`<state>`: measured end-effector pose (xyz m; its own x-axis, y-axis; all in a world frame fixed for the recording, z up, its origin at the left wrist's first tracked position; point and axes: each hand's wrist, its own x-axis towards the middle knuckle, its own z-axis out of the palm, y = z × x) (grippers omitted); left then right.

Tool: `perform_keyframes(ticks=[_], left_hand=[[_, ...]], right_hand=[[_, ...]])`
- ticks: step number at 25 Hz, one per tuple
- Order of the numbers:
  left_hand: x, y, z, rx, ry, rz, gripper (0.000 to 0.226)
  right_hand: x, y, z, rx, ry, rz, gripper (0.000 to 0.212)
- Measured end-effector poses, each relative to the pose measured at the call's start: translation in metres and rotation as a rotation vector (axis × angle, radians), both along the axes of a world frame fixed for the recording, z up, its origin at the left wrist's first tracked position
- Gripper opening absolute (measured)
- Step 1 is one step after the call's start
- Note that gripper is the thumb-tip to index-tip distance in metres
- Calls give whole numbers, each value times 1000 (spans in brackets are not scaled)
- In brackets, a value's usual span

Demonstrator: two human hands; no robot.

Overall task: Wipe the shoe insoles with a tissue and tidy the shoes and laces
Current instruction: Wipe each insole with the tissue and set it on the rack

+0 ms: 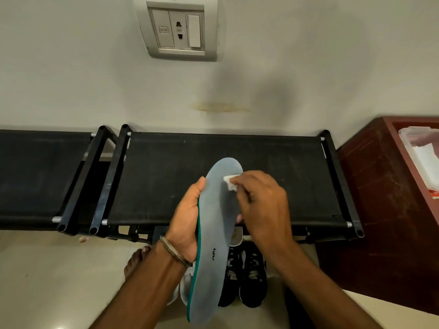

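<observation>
A long grey insole [213, 233] with a green edge is held upright in front of me, toe end up. My left hand [186, 217] grips it along its left edge, thumb on the rim and fingers behind. My right hand [261, 200] pinches a small white tissue [229, 182] and presses it on the insole's upper right part. Below, on the floor, a pair of black shoes [251, 279] stands with laces showing, partly hidden by the insole. A white shoe [185, 288] peeks out left of the insole.
A black shoe rack [166, 176] with fabric shelves stands against the wall; a second rack [35, 174] adjoins on the left. A dark red wooden cabinet [380, 198] stands at right with a plastic bag [420, 150] on it. My bare foot [136, 260] rests on the tiled floor.
</observation>
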<state>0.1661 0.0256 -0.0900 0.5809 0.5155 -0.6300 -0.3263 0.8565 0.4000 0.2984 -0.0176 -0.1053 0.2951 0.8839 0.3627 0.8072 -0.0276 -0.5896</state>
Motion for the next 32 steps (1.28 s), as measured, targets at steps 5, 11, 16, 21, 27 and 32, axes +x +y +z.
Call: perform_keyframes(ticks=[5,11,16,21,27,32], left_hand=[[-3,2,0,-7,-28,36,62],[-3,2,2,-21,4,25,64],[-13,10,-5,-35,-60,47,73],[-5,4,3,29,-62,33,60],[0,0,-4,-19,-60,-74,65],[1,-5,-7,-41,-124,-56,59]], right_hand=[[-25,-15,2,-56,15,109,18],[-11,-5,2,-24,78,39,16],[-26,-8,6,-8,251,162,16],[-5,-1,5,72,422,-49,17],[-19,-4,5,-20,329,37,20],[-7,-3,4,77,256,46,19]])
